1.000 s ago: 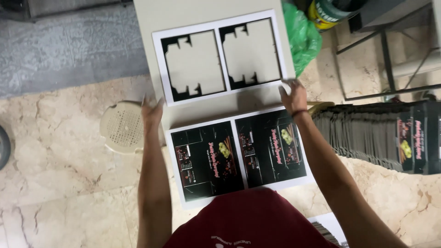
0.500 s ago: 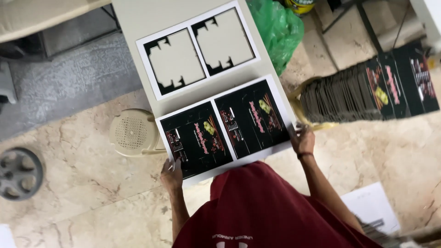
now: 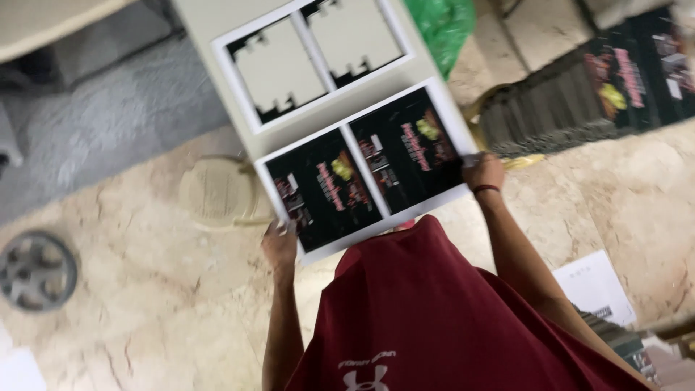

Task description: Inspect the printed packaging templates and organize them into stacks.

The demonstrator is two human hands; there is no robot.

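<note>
Hands first, from the head camera: my left hand (image 3: 279, 245) pinches the near left corner of a white printed sheet (image 3: 365, 174), and my right hand (image 3: 483, 171) grips its right edge, so both are closed on the one sheet. It lies on the pale counter (image 3: 210, 29), its near edge hanging off toward my red shirt (image 3: 441, 318). As I judge it, the step in hand is lifting or sliding this sheet off the counter; the next move would call for raising both sides evenly so the sheet does not buckle or drag. Counting: two dark printed panels on the held sheet, side by side; one further sheet (image 3: 315, 61) beyond it, with two blank box outlines cut out against black. At right, one fanned row of dark printed cards (image 3: 579, 94) lies on the marble floor (image 3: 145, 304), too many to count. One green bag (image 3: 441, 25), one round pale disc (image 3: 217, 192), one dark wheel (image 3: 36, 269).
</note>
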